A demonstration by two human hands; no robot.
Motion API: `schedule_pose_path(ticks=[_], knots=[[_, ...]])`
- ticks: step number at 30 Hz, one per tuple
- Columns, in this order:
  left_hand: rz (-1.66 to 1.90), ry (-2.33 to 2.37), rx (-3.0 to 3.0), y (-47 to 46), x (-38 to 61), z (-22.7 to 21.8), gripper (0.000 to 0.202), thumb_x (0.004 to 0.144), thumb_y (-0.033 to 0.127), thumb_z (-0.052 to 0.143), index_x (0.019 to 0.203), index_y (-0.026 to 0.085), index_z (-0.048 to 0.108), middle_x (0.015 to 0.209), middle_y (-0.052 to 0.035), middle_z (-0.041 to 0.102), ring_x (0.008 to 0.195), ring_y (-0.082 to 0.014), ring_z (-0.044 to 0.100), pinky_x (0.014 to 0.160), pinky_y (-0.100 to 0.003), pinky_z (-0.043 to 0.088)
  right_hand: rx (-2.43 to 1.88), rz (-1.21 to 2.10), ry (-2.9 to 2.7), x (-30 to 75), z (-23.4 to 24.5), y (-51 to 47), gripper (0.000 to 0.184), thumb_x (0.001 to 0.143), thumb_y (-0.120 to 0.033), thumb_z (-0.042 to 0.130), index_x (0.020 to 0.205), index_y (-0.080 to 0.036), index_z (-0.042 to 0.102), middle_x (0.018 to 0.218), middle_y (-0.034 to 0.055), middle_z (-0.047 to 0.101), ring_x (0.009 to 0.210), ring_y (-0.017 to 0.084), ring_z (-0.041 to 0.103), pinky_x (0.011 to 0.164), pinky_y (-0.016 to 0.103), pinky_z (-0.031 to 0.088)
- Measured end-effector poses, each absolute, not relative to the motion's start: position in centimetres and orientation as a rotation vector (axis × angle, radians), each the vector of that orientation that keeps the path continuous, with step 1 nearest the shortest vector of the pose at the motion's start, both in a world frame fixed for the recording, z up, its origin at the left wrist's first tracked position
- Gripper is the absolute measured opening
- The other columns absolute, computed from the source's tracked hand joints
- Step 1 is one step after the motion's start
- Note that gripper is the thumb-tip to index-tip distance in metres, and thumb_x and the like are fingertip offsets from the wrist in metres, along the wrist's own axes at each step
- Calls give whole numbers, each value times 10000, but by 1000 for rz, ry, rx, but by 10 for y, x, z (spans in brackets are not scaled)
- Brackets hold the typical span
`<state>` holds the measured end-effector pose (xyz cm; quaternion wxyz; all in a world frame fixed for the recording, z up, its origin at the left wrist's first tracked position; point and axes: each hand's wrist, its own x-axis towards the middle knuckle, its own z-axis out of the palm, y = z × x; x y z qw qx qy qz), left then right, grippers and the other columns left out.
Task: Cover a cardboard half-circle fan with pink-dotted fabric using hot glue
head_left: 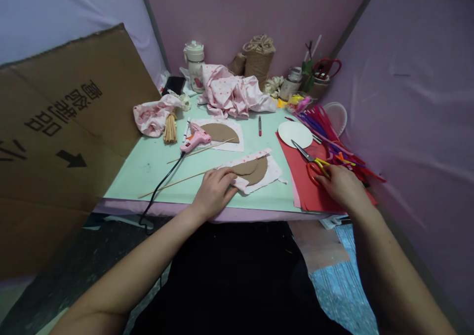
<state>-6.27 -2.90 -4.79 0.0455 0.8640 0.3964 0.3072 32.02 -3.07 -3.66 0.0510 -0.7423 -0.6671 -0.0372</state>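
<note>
My left hand [215, 191] rests on the near edge of the pale green table [155, 162], fingers curled onto the corner of a pink patterned fabric piece [272, 169] with a brown cardboard semicircle [254, 169] on it. My right hand [342, 184] lies on red paper sheets [307, 187] and touches the orange and yellow handles of a pair of scissors [309, 160], whose blades point away toward a white paper disc [295, 134].
A pink glue gun [195, 140] with a black cord, thin wooden sticks [185, 179], a second cardboard semicircle on fabric [222, 132], a red pen [259, 126], pipe cleaners [329, 132], crumpled pink cloth [231, 93], twine rolls [258, 58], a flask [194, 63]. Large cardboard sheet [55, 142] leans at left.
</note>
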Motion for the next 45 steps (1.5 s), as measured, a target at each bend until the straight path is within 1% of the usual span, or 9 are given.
schedule_pose_path(ticks=[5,11,14,17,22,27,31,38,45], knots=[[930,1209,2613,-28,-63,-46,170,937,274,608,1080,183,617,1177,-104,668,1126,-230,608,928,-367,422,-2248,-146,-2032,322,-36,-29,309,852,-397,598,982,-126,670,892,187,685,818,314,626,719,402,439],[933,1216,2662,-27,-60,-44,96,934,279,623,928,186,645,1154,-81,684,1078,-215,628,907,-367,399,-2319,-159,-1989,319,-35,-30,365,870,-423,572,1003,-98,671,912,209,683,814,316,620,709,400,440],[941,1229,2660,-27,-58,-42,121,951,279,596,894,194,661,1122,-67,701,1042,-200,639,912,-370,391,-2211,-239,-1998,308,-29,-36,389,884,-417,543,1058,-93,667,911,200,679,843,321,614,767,421,450],[925,1247,2638,-27,-57,-41,144,962,279,574,895,202,675,1115,-62,709,1041,-196,640,927,-377,385,-2055,-270,-1974,289,-22,-42,382,889,-386,535,1131,-114,654,998,196,675,945,336,607,856,453,453],[919,1255,2619,-26,-56,-39,149,960,261,565,880,197,673,1083,-59,721,1021,-193,649,908,-380,390,-1651,-22,-2095,245,-20,-44,349,916,-411,548,1155,-174,641,1103,165,668,1056,326,599,925,472,460],[927,1276,2609,-26,-54,-39,148,955,233,552,859,187,654,1077,-68,718,1018,-197,651,902,-378,400,-1357,232,-2271,210,-35,-44,398,877,-436,642,1201,-207,607,1187,137,652,1113,311,594,935,477,463],[966,1289,2584,-26,-51,-41,141,950,217,552,849,182,644,1062,-64,712,1010,-191,647,903,-374,402,-1335,182,-2207,197,-47,-45,337,862,-411,676,1135,-222,616,1143,118,665,1112,303,588,922,464,449],[957,1397,2507,-26,-45,-42,120,923,212,581,821,173,631,1061,-80,679,977,-210,632,886,-387,417,-1403,19,-2082,188,-57,-46,214,876,-389,679,971,-206,622,1010,85,668,995,265,595,881,411,404],[903,1493,2452,-27,-38,-40,82,904,164,572,829,172,604,1084,-98,641,1070,-224,611,925,-388,425,-1395,-28,-2140,195,-50,-46,179,914,-393,637,905,-215,641,972,72,674,956,247,584,846,395,366]])
